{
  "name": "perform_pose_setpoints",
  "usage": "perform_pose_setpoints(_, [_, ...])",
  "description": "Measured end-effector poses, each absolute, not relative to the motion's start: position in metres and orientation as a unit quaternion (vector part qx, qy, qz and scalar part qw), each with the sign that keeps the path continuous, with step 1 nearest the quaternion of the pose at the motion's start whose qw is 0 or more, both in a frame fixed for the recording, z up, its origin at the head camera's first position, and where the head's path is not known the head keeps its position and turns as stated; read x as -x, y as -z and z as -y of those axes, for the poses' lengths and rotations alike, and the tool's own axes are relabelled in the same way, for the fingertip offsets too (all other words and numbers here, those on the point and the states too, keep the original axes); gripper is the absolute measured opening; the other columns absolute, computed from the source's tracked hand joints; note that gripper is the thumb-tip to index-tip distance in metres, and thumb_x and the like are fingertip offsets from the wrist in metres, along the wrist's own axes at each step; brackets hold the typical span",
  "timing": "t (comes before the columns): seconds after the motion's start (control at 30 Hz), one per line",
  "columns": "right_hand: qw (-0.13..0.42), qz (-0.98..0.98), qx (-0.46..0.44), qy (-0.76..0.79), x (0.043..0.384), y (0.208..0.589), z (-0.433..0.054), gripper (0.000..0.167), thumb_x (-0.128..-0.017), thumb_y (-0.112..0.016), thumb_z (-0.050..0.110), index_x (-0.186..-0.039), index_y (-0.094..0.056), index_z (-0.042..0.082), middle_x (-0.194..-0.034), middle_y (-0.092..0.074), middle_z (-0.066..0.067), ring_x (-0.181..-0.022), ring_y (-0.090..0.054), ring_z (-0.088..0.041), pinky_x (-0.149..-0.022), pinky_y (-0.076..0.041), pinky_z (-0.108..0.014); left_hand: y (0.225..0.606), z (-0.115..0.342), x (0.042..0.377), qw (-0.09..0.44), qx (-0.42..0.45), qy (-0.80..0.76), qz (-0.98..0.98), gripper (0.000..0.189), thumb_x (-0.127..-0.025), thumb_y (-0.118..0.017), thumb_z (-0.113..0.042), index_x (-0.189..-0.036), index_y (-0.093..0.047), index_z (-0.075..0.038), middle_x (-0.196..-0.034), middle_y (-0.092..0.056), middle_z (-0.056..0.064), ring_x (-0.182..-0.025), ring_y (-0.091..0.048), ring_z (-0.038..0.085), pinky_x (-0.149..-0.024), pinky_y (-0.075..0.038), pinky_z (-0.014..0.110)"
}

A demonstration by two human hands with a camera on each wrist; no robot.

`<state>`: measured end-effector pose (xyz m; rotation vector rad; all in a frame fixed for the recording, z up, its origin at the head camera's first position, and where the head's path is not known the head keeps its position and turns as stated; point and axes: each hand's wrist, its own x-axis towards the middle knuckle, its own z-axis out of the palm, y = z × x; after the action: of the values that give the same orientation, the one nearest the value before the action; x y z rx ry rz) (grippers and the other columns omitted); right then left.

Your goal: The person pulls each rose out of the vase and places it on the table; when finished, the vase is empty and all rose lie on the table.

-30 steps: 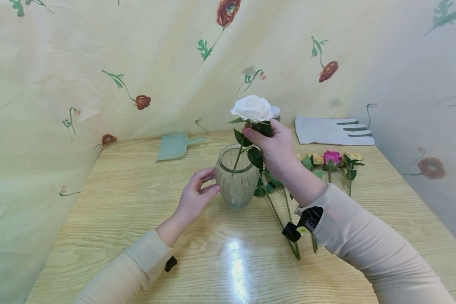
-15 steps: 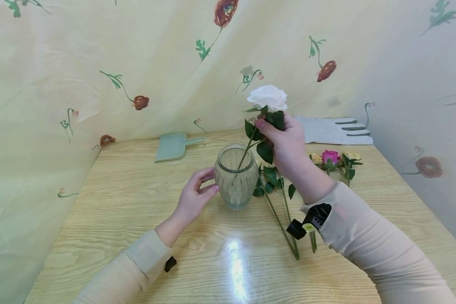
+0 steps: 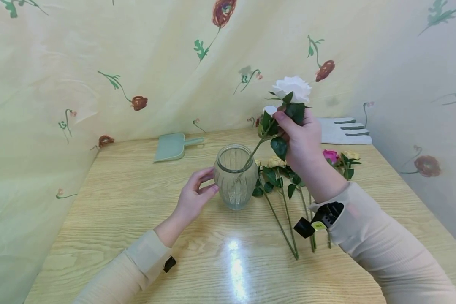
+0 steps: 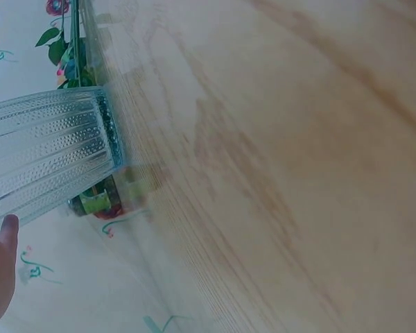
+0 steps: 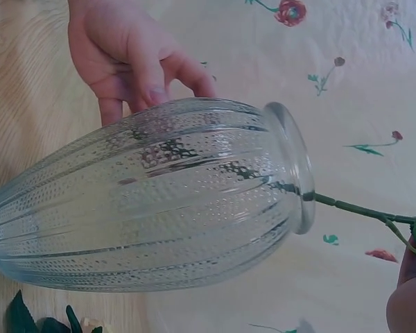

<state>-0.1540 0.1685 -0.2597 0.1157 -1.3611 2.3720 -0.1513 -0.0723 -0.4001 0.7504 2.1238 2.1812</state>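
Observation:
A clear ribbed glass vase (image 3: 236, 185) stands upright on the table. My left hand (image 3: 195, 192) holds its left side, thumb toward me and fingers reaching round behind; in the left wrist view a thumb tip (image 4: 10, 225) lies at the glass (image 4: 48, 152). My right hand (image 3: 302, 137) pinches a white rose (image 3: 293, 88) just under its bloom, among green leaves. The rose leans right, and its stem (image 5: 360, 209) passes over the rim into the vase's mouth, its lower part blurred by the textured glass.
Several roses with yellow and magenta (image 3: 329, 156) blooms lie right of the vase, stems (image 3: 285, 219) toward me. Behind my right hand are a white-lidded jar (image 3: 270, 110) and a pale glove (image 3: 343, 131). A green dustpan (image 3: 171, 147) lies at the back left, near the floral-patterned backdrop (image 3: 167, 63).
My right hand has moved right and slightly up with the white rose, so its stem leans more to the right over the rim. The left hand and vase have stayed in place.

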Motion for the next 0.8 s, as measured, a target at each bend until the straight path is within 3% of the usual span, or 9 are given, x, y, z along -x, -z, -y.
perform_pose_setpoints(0.17, [0.216, 0.436, -0.034, -0.873, 0.156, 0.258, -0.174, 0.022, -0.078, -0.074, -0.001, -0.094, -0.059, 0.000, -0.093, -0.058, -0.011, -0.077, -0.060, -0.018, -0.064, -0.053, -0.022, 0.402, 0.073, 0.152, 0.005, -0.242, -0.694, -0.678, 0.049, -0.084, -0.061, 0.008, -0.130, -0.046, 0.001, -0.124, -0.049, 0.020, -0.118, -0.049, 0.032, -0.093, -0.050, 0.033])
perform_pose_setpoints(0.43, [0.225, 0.411, -0.051, -0.882, 0.154, 0.256, -0.186, 0.022, -0.078, -0.072, -0.004, -0.095, -0.059, -0.003, -0.090, -0.058, -0.011, -0.068, -0.056, -0.017, -0.054, -0.049, -0.021, 0.401, 0.073, 0.152, 0.005, -0.242, -0.695, -0.677, 0.047, -0.085, -0.061, 0.008, -0.130, -0.047, 0.000, -0.124, -0.050, 0.020, -0.118, -0.049, 0.031, -0.093, -0.050, 0.033])
perform_pose_setpoints(0.63, [0.240, 0.408, -0.041, -0.880, 0.154, 0.255, -0.190, 0.025, -0.078, -0.070, -0.007, -0.098, -0.057, -0.002, -0.093, -0.058, -0.012, -0.077, -0.057, -0.019, -0.063, -0.051, -0.022, 0.400, 0.073, 0.151, 0.003, -0.242, -0.690, -0.682, 0.047, -0.085, -0.060, 0.008, -0.130, -0.046, 0.000, -0.124, -0.050, 0.019, -0.117, -0.049, 0.032, -0.092, -0.051, 0.033])
perform_pose_setpoints(0.8, [0.245, 0.404, -0.041, -0.880, 0.155, 0.255, -0.191, 0.021, -0.078, -0.069, -0.009, -0.092, -0.054, -0.002, -0.093, -0.054, -0.012, -0.078, -0.057, -0.020, -0.065, -0.053, -0.023, 0.400, 0.073, 0.151, 0.005, -0.243, -0.691, -0.680, 0.047, -0.085, -0.060, 0.008, -0.130, -0.046, 0.001, -0.124, -0.050, 0.020, -0.117, -0.049, 0.032, -0.092, -0.051, 0.033])
